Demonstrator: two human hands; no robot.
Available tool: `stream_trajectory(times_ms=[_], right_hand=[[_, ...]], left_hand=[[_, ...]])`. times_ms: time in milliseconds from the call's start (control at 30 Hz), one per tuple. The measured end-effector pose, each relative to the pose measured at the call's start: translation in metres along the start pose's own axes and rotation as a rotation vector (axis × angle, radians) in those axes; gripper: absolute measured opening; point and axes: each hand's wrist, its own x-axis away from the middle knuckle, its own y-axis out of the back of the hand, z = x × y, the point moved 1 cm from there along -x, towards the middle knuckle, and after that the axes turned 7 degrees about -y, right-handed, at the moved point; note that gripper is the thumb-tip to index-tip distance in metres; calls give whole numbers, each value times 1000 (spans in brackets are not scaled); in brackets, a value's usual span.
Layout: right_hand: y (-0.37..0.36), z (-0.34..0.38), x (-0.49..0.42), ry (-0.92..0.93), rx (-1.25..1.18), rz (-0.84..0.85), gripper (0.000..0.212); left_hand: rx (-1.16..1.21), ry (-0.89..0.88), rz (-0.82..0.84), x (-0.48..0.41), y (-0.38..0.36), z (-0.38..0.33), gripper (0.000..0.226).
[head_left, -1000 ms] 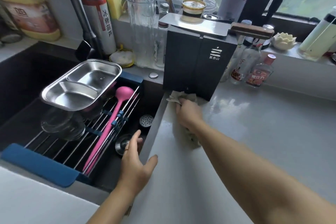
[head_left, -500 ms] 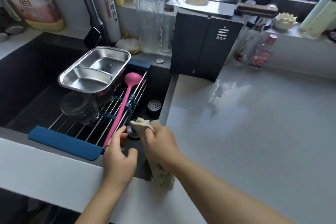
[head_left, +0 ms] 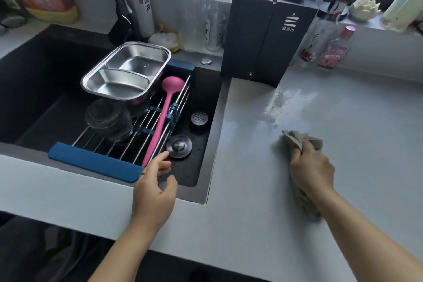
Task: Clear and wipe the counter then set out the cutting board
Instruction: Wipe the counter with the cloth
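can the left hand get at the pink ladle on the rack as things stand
Probably yes. The left hand is open and empty at the sink's front edge, its fingertips close to the lower end of the pink ladle, which lies on the rack with nothing over its handle.

Open counter (head_left: 343,190) (black box (head_left: 263,41) behind)

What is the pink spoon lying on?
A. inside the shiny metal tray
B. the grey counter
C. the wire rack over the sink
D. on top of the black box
C: the pink spoon lies along the bars of the wire rack across the sink, beside the shiny metal tray, not in it.
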Motion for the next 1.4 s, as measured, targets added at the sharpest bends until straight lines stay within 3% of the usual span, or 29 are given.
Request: stream_trajectory(times_ms=[133,267,400,467,600,700,767,833,967,1067,1133,1233,1300,1367,1400], right_hand=[[-37,45,74,175,-40,112,30],[-54,95,107,209,-128,286,32],[-49,118,108,158,-419,451,29],[-34,106,100,120,-595,436,23],[17,11,66,80,-656,208,31],[69,-98,39,27,-450,-71,22],[104,-173,24,-86,-253,-205,41],[124,-243,10,-251,-80,-236,57],[122,-324,-9,-467,26,-157,53],[98,-305,-5,-367,-10,-146,53],[76,-267,6,-206,-58,-91,41],[41,-195,41,68,-106,91,39],[25,-157,69,225,-142,260,53],[27,-139,84,305,-206,421,62],[32,-139,86,329,-237,439,56]], left_hand=[[24,6,-3,-1,1,-1,43],[32,-35,16,-4,-3,-8,35],[-12,-65,42,-7,-11,-17,47],[-29,-79,73,-4,-18,-22,54],[-115,-81,167,13,-41,-32,56],[-231,-87,179,31,-64,-41,54],[-306,-99,153,44,-77,-48,58],[-373,-83,130,57,-88,-53,60],[-454,-52,123,87,-111,-63,62],[-485,-48,110,106,-124,-69,63],[-493,-41,102,116,-131,-72,63],[-494,-39,93,124,-139,-75,63],[-487,-49,91,127,-143,-78,63],[-470,-58,92,127,-145,-80,63],[-459,-64,89,127,-146,-81,63]])
